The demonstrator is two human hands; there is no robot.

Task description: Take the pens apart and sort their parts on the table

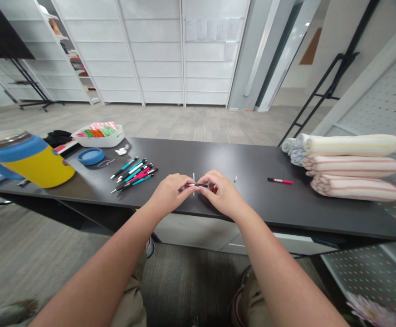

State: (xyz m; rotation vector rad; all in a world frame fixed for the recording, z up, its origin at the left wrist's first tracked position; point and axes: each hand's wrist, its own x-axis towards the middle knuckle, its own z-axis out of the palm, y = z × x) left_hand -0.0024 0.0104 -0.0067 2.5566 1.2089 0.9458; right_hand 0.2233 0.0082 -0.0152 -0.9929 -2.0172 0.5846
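Observation:
My left hand (170, 190) and my right hand (222, 193) meet over the front of a dark table (252, 200). Together they pinch a dark pen barrel (202, 185) held level between them. A thin white refill (193, 183) stands upright across it, at my left fingertips. A heap of several teal, pink and black pens (134, 173) lies to the left of my hands. One pink pen (280, 180) lies alone to the right. A small white piece (235, 179) rests just beyond my right hand.
A yellow and blue jug (27, 159) lies at the left edge, beside a blue ring (90, 156) and a white tray (100, 134) of coloured items. Rolled towels (350, 165) are stacked at the right. White wall panels and shelves stand behind.

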